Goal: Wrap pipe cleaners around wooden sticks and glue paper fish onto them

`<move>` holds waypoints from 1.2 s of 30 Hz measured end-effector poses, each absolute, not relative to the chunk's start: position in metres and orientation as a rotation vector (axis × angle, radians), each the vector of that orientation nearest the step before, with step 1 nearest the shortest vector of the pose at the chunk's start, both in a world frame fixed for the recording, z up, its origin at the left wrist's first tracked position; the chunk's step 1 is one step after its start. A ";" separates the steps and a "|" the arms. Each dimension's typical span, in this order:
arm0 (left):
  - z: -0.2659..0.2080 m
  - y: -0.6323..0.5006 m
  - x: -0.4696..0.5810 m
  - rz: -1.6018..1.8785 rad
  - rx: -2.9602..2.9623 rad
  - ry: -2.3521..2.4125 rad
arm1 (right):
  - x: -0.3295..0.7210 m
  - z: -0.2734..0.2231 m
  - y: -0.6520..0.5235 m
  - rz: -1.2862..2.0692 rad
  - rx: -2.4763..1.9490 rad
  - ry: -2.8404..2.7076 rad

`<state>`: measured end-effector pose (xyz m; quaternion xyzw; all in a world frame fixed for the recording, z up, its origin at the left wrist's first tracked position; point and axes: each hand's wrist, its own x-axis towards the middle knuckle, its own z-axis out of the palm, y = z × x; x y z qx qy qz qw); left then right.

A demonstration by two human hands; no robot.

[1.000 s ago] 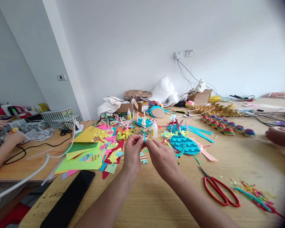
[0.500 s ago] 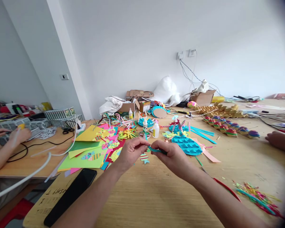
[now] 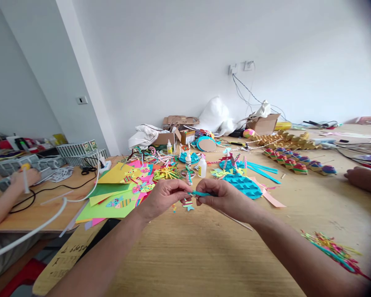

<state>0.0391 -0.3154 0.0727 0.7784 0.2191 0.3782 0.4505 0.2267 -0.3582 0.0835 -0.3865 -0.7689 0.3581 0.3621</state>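
My left hand is closed, thumb and fingertips pinching the left end of a turquoise strip that looks like a pipe cleaner. My right hand is closed around the other end, its fingers partly covering the strip. A thin pale strand runs out from beneath the right hand along the forearm; I cannot tell whether it is held. Just below the fingertips, a striped paper fish lies on the table. Behind the hands stand a white glue bottle and a twisted pink-and-green piece.
Coloured paper sheets with paper fish spread to the left, partly over a dark flat object. A blue egg-tray piece lies to the right. Colourful scraps are piled at lower right. Other people's hands show at both sides.
My hands have shifted slightly left, and the turquoise strip is now held level between them. The long strand with a red end near my right forearm no longer shows; a pale strand does.
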 end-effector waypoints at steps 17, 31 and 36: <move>0.060 -0.319 0.056 1.284 1.964 1.004 | 0.202 0.069 -0.359 -0.571 -1.403 -2.227; 0.054 -0.317 0.059 1.015 1.917 0.786 | 0.215 0.065 -0.360 -0.441 -1.401 -2.319; 0.059 -0.319 0.056 1.167 2.387 0.735 | 0.220 0.068 -0.359 -0.171 -1.339 -2.209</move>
